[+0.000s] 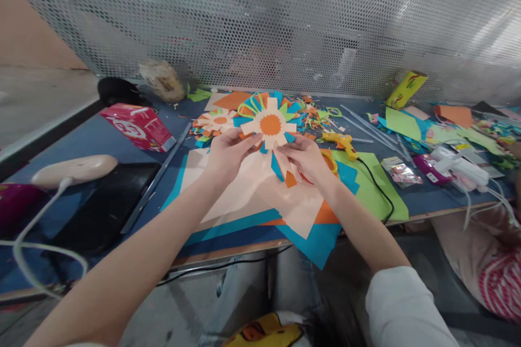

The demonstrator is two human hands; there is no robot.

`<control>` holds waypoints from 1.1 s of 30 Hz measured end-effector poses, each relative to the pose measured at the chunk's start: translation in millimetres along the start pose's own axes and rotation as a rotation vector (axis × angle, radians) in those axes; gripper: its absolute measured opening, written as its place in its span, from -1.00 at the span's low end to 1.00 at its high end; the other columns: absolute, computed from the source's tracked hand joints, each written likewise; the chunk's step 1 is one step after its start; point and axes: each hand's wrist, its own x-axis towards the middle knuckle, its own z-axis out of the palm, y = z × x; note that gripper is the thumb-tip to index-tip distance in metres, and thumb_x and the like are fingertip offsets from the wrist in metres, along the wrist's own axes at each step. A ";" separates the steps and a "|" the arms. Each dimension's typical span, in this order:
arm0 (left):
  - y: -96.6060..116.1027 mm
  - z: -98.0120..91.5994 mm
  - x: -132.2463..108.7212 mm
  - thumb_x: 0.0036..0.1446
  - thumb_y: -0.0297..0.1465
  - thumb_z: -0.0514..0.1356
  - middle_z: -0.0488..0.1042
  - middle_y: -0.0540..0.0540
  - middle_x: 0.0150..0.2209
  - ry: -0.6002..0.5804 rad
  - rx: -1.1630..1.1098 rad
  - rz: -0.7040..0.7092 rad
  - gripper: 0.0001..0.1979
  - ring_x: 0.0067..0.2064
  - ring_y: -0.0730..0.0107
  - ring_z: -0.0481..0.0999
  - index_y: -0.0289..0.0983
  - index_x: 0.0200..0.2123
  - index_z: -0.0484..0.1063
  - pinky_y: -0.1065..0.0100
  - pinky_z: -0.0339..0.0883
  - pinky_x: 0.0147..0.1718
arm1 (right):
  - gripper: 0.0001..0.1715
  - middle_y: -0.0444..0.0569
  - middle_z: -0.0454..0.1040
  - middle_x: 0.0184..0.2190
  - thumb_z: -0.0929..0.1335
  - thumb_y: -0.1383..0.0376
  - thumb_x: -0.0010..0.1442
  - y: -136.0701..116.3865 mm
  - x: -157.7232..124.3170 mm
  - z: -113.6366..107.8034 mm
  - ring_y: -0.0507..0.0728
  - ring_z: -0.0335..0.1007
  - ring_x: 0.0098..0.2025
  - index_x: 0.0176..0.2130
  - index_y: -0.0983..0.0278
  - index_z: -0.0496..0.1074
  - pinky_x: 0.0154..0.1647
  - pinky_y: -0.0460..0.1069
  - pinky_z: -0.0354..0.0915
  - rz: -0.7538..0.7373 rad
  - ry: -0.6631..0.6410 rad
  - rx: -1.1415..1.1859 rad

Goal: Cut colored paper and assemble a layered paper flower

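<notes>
A layered paper flower [271, 125] with an orange scalloped centre, pale petals and blue, orange and green strips behind is held up in front of me. My left hand [227, 153] pinches its lower left edge between thumb and fingers. On its lower right, my right hand [304, 155] grips the rim. Below the flower, a pointed blue, pale and orange paper piece [285, 171] shows by my right fingers; whether it is joined to the flower I cannot tell. Under my hands lie large pale paper sheets [244, 190] over blue ones.
Another paper flower [220, 120] lies behind my left hand. A yellow glue gun [341, 141] rests on the right near clear glue sticks [370, 133] and green paper [376, 184]. At left are a red box [138, 126] and a black tray-like object [108, 209]. Perforated metal [285, 27] stands behind.
</notes>
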 end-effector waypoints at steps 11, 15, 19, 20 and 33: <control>-1.9 -1.0 0.4 -0.36 -0.35 0.39 0.52 0.01 -0.44 -0.014 -0.013 0.004 -0.75 -0.40 0.48 0.46 -0.20 -0.47 0.52 0.43 0.40 -0.37 | -0.72 -0.13 0.51 -0.49 0.45 0.32 -0.24 1.4 1.4 -2.5 0.05 0.46 -0.34 -0.49 0.25 0.29 -0.31 -0.06 0.30 -0.008 0.051 -0.081; -1.1 -0.3 -0.4 -0.38 -0.34 0.40 0.53 -0.01 -0.43 0.002 -0.013 0.002 -0.72 -0.41 0.46 0.46 -0.23 -0.46 0.52 0.42 0.40 -0.38 | -0.74 -0.10 0.52 -0.45 0.45 0.30 -0.22 3.9 2.9 -5.3 0.06 0.45 -0.31 -0.47 0.26 0.33 -0.29 -0.05 0.29 -0.011 0.037 -0.113; -1.2 -0.1 -0.2 -0.39 -0.35 0.40 0.53 -0.01 -0.44 -0.003 -0.017 0.012 -0.71 -0.41 0.47 0.46 -0.23 -0.46 0.52 0.43 0.39 -0.39 | -0.78 -0.09 0.52 -0.45 0.44 0.29 -0.20 0.6 1.0 -3.8 0.04 0.44 -0.36 -0.48 0.29 0.35 -0.32 -0.06 0.27 -0.020 0.033 -0.150; -1.5 -0.3 0.0 -0.38 -0.35 0.40 0.52 0.00 -0.44 -0.007 -0.019 0.014 -0.71 -0.41 0.48 0.46 -0.23 -0.46 0.52 0.44 0.39 -0.38 | -0.79 -0.10 0.51 -0.46 0.43 0.29 -0.20 -0.7 0.2 -3.1 0.04 0.43 -0.37 -0.48 0.30 0.36 -0.32 -0.07 0.27 -0.018 0.027 -0.159; -5.1 -1.6 2.0 -0.35 -0.39 0.39 0.50 0.01 -0.46 -0.011 -0.077 0.032 -0.77 -0.46 0.55 0.43 -0.24 -0.48 0.53 0.48 0.37 -0.43 | -0.72 -0.12 0.48 -0.48 0.46 0.30 -0.24 0.1 1.9 -4.7 0.13 0.47 -0.25 -0.56 0.26 0.26 -0.18 0.00 0.31 -0.063 0.058 -0.238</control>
